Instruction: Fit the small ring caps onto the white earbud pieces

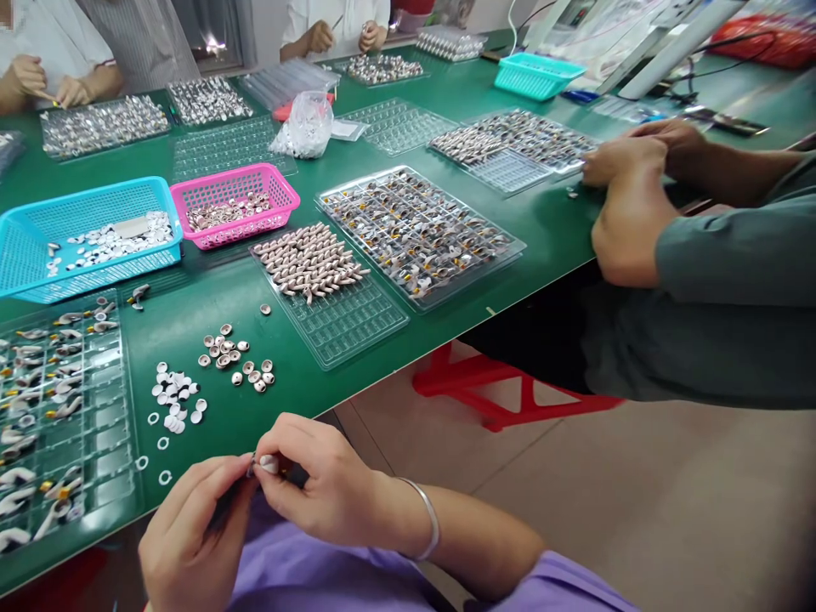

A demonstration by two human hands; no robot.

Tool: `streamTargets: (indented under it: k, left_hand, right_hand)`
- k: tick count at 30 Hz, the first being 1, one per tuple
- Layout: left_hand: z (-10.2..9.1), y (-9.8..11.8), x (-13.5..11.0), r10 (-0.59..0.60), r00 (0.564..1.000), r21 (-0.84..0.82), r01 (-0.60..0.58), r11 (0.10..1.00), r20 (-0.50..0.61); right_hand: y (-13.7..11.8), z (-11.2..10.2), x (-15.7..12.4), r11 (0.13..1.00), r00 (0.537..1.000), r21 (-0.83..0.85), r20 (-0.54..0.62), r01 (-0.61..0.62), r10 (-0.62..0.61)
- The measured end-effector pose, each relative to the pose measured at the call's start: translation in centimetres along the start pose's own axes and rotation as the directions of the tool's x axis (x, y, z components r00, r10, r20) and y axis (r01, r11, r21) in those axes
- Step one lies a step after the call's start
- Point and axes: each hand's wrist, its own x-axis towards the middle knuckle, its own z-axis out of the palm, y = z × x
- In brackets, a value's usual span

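Both of my hands meet just off the table's near edge, fingertips touching. My right hand [328, 484], a silver bangle at its wrist, pinches a small earbud part [269, 463] whose white, rounded end shows between thumb and forefinger. My left hand [191, 527] closes its thumb and forefinger against the same piece from the other side; the contact point is mostly hidden. Nearest on the table are white discs [175, 393], thin white rings [163, 443] and beige earbud shells [223, 350]. A clear tray [111, 425] of earbud pieces with yellow bits lies to the left.
Beyond are a blue basket [82, 276] of white discs, a pink basket [242, 229] of shells, a tray with beige stems [312, 263] and a full parts tray [414, 234]. A co-worker's hands [628, 170] work at right, above a red stool [503, 399]. Other people sit opposite.
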Motion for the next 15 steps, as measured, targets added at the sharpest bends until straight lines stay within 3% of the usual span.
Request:
streamTargets:
  k: [6,10,15]
  left_hand:
    - [0.0,0.4,0.3,0.015,1.0,-0.007,-0.016,1.0,-0.026]
    - [-0.1,0.5,0.4,0.024,0.999,-0.019,-0.024,1.0,-0.021]
    - [-0.2,0.5,0.4,0.057,0.998,-0.04,-0.057,0.998,0.006]
  right_hand:
    - [-0.2,-0.5,0.6,0.927,0.964,0.266,0.1,-0.266,0.248]
    - [0.1,-0.5,0.9,0.738,0.866,0.453,0.252,-0.5,0.432]
    - [0.7,-0.6,1.1,0.549,0.765,0.535,0.407,-0.643,0.499]
